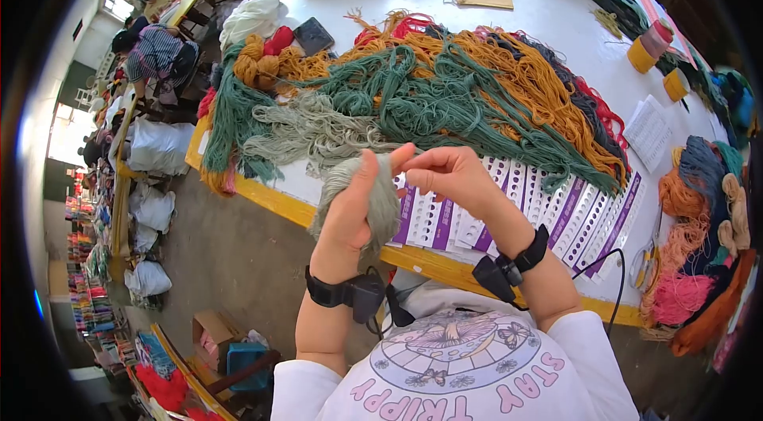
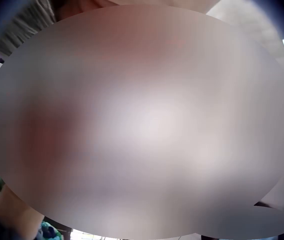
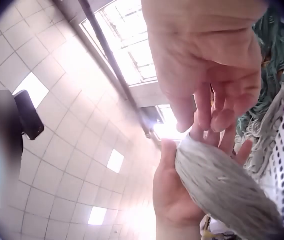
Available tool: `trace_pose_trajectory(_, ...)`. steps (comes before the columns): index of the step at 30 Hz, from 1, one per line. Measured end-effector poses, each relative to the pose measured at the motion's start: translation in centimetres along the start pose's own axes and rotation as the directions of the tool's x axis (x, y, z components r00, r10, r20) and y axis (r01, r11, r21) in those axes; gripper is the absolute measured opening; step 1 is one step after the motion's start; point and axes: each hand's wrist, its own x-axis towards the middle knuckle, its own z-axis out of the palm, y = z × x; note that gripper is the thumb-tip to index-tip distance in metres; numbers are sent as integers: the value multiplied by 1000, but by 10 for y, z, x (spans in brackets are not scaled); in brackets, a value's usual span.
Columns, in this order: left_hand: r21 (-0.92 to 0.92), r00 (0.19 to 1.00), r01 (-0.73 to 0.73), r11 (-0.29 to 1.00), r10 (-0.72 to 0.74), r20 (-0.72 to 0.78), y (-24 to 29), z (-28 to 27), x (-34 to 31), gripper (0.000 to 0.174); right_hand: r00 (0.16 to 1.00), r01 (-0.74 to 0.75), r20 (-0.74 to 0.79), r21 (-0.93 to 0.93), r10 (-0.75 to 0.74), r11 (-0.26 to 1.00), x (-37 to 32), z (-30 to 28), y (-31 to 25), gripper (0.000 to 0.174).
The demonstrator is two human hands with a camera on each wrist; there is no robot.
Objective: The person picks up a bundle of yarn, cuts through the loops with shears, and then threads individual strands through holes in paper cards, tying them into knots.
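A thick grey-green yarn hank (image 1: 380,202) is wrapped over the fingers of my left hand (image 1: 347,210), which grips it with the thumb up along its side. In the right wrist view the hank (image 3: 227,187) slants down from the left hand (image 3: 174,195). My right hand (image 1: 457,175) meets the left fingertips, its thumb and fingers bent towards them; the right wrist view shows the right hand (image 3: 209,65) from the palm side, and whether a strand lies between its fingertips cannot be made out. Most of the left wrist view is blurred.
Green, orange and pale grey yarn (image 1: 318,131) lies heaped across the white table, whose yellow edge (image 1: 270,202) runs before me. Purple-and-white punched cards (image 1: 433,218) lie beside the heap. More yarn (image 1: 683,294) and cones (image 1: 642,54) are at the right. A person (image 1: 163,56) bends at far left.
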Motion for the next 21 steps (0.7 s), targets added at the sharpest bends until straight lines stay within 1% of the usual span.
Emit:
trace_pose_trajectory(2,99,1000,-4,995,3,18,-4,16,-8,60,998,21,52,18,-22,1000,-14,6,-4,16)
trace_pose_trajectory(3,169,1000,-28,985,26,16,-6,22,-9,60,997,46,52,33,-48,998,-20,6,-5,16)
trace_pose_trajectory(6,107,998,-11,994,5,55,-6,36,-16,55,996,86,-36,156,-81,984,-36,2,-5,15)
trace_pose_trajectory(7,102,999,-1,995,-4,51,-6,40,-18,53,993,114,-40,193,-109,975,-39,-2,-2,13)
trace_pose_trajectory(10,93,999,15,996,-19,42,-7,47,-20,48,994,109,-36,256,-103,960,-47,-10,-1,13)
trace_pose_trajectory(13,92,1000,-12,996,11,15,-9,50,-18,43,996,92,-49,428,-79,899,-52,-13,1,12)
trace_pose_trajectory(15,86,999,-37,996,39,-23,-9,52,-19,42,993,121,-38,422,-116,898,-51,-18,1,14)
trace_pose_trajectory(16,97,999,-34,995,35,-10,-10,51,-19,45,991,134,-31,420,-133,898,-51,-20,1,15)
trace_pose_trajectory(18,116,1000,-28,993,27,14,-12,44,-17,52,991,128,-66,321,-113,938,-54,-18,-2,14)
trace_pose_trajectory(19,108,999,-21,994,18,26,-12,45,-18,52,991,123,-83,270,-105,955,-55,-17,-4,14)
trace_pose_trajectory(21,90,999,-5,996,0,54,-11,49,-18,52,986,153,-88,177,-139,972,-57,-11,-6,13)
